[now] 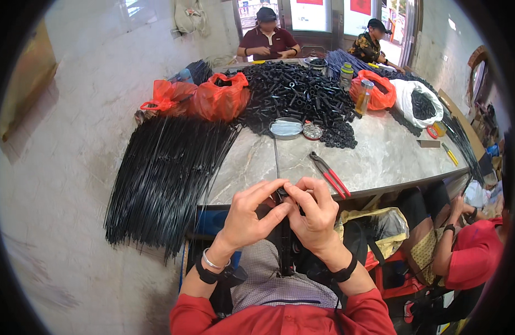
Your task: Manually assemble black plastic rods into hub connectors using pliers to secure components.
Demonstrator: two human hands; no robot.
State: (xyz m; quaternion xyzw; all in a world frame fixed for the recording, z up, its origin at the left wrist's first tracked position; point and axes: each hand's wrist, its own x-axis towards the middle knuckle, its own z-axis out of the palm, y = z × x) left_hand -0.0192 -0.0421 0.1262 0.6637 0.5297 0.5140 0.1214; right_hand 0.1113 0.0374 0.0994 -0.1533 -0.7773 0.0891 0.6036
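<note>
My left hand (253,215) and my right hand (313,215) meet just past the table's front edge, above my lap. Both are closed, fingertips pinched around a small black fitting (281,192). A thin dark rod (277,159) runs from the fingers away over the tabletop. Below the hands a black shaft (286,245) extends down toward my lap; fingers hide how it joins the fitting. Red-handled pincers (330,175) lie on the table beyond my right hand. A round tin of thin pale pins (286,129) and a small dish of metal bits (312,132) stand farther off.
Long black rods (165,178) overhang the table's left side. A heap of black tubes (299,92) covers the middle, between red bags (221,97) and a white bag (418,104). Bottles stand nearby. Two people sit across; another person's red sleeve (476,254) is close on the right.
</note>
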